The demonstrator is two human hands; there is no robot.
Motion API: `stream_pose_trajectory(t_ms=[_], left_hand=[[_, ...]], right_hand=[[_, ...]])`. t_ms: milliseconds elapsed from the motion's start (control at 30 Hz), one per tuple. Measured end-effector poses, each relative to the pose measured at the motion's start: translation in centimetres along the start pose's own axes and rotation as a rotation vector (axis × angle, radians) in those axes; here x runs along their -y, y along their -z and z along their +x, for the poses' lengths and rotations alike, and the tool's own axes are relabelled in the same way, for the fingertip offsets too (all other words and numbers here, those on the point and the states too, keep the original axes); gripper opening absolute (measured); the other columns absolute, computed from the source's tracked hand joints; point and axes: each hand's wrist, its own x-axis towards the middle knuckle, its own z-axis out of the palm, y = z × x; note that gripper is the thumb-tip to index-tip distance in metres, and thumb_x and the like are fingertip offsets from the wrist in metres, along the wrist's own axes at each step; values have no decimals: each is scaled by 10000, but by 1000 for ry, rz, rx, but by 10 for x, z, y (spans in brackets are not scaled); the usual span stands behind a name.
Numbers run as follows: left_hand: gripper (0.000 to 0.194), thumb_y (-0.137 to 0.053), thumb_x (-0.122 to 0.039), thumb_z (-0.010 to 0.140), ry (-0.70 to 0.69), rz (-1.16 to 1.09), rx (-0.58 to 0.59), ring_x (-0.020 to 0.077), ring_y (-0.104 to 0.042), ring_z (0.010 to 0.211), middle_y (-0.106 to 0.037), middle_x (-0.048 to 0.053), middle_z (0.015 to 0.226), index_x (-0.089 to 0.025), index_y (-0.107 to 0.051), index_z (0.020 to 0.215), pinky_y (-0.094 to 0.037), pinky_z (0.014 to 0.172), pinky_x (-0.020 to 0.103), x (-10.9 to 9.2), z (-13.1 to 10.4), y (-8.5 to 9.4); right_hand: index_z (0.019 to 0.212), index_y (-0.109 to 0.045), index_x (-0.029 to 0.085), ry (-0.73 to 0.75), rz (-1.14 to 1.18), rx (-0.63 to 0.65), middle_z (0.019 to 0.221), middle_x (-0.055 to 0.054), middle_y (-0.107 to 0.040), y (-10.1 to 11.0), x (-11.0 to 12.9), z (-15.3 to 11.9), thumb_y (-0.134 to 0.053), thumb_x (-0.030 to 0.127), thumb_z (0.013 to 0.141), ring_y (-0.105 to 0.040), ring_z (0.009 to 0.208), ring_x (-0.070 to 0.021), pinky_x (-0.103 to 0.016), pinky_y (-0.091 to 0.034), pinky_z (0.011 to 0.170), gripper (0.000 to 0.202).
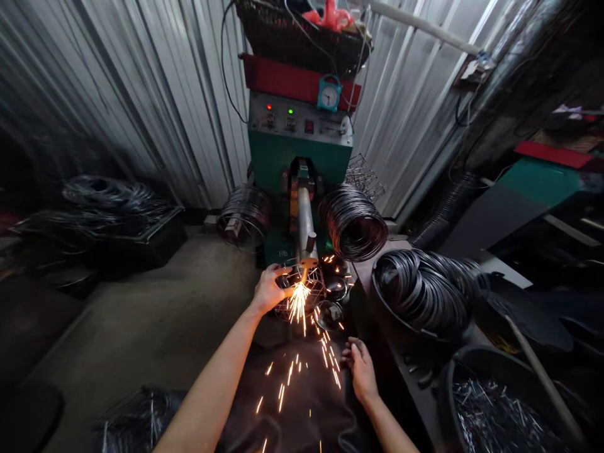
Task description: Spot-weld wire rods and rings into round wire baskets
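A green welding machine (302,148) stands ahead, its metal arm (305,220) pointing toward me. Bright sparks (299,301) spray from the arm's lower tip. My left hand (272,289) is at the left of the tip, fingers curved around the edge of a round wire frame (315,283) below it; glare hides part of this contact. To the right and nearer, my right hand (360,367) hovers over the dark apron (292,390) with its fingers curled inward; whether anything small is between them cannot be made out.
Wire ring coils (356,223) hang on both sides of the machine. More rings (425,286) fill a basin at right, above a tub (448,390) of short metal pieces. Wire bundles (104,201) lie at left. Sparks fall across the apron.
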Motion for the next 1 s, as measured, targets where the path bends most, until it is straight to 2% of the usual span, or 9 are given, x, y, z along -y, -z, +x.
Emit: stream_pose_trajectory(t_ms=[67,167,333,400,467,633,833,933,1000], left_hand=[[570,-800,-302,521,-1,5,17,279,-492,1161,-501,83,1261,-235,-659,1068,-413,975,402,-2,0,0],[585,-795,-285,529,6,18,47,275,-476,1179,-497,78,1268,-245,-646,1094,-404,983,398,-5,1,3],[586,-784,-285,540,33,61,45,276,-474,1182,-491,67,1272,-261,-640,1107,-408,982,395,-11,-1,5],[583,-780,-295,544,50,102,30,287,-469,1186,-489,66,1271,-268,-639,1109,-414,975,401,-16,-4,5],[574,-772,-310,554,78,144,3,298,-466,1187,-486,70,1274,-273,-638,1112,-419,971,409,-21,-8,5],[561,-748,-330,581,132,202,-80,314,-483,1155,-476,99,1273,-260,-633,1126,-430,954,425,-34,-20,5],[578,-756,-326,574,162,205,-53,324,-477,1165,-479,97,1278,-265,-625,1133,-426,955,434,-43,-18,9],[593,-763,-365,579,127,167,-41,329,-455,1201,-465,103,1309,-263,-613,1144,-401,982,445,-35,-20,10],[713,-766,-428,576,79,115,-86,337,-388,1269,-405,106,1379,-269,-536,1232,-331,1038,489,-19,-31,4]], right_hand=[[920,-629,207,-155,169,-14,648,26,-602,1,11,4,-705,387,636,-579,563,-128,-224,-482,497,345],[894,-657,194,-274,295,51,622,40,-582,4,22,6,-728,256,599,-560,542,-103,-195,-461,468,310],[830,-656,181,-336,317,120,636,25,-606,7,30,6,-741,270,574,-575,552,-114,-240,-485,530,284],[838,-666,180,-251,213,117,608,28,-599,7,31,4,-734,308,578,-555,529,-116,-227,-454,495,297],[853,-680,174,-105,33,127,613,15,-615,8,31,-1,-714,345,610,-565,558,-134,-229,-446,506,299],[847,-706,163,242,-430,229,873,-95,-701,18,19,-17,-627,414,723,-635,863,-241,-325,-487,794,291],[870,-702,186,446,-656,328,859,-98,-706,31,-2,-23,-545,397,809,-662,825,-226,-301,-525,752,270],[889,-699,193,507,-704,316,868,-98,-708,38,-6,-27,-524,388,832,-670,825,-217,-283,-537,741,267],[904,-699,201,539,-725,304,883,-97,-710,44,-10,-29,-516,393,843,-675,832,-213,-276,-544,741,272]])
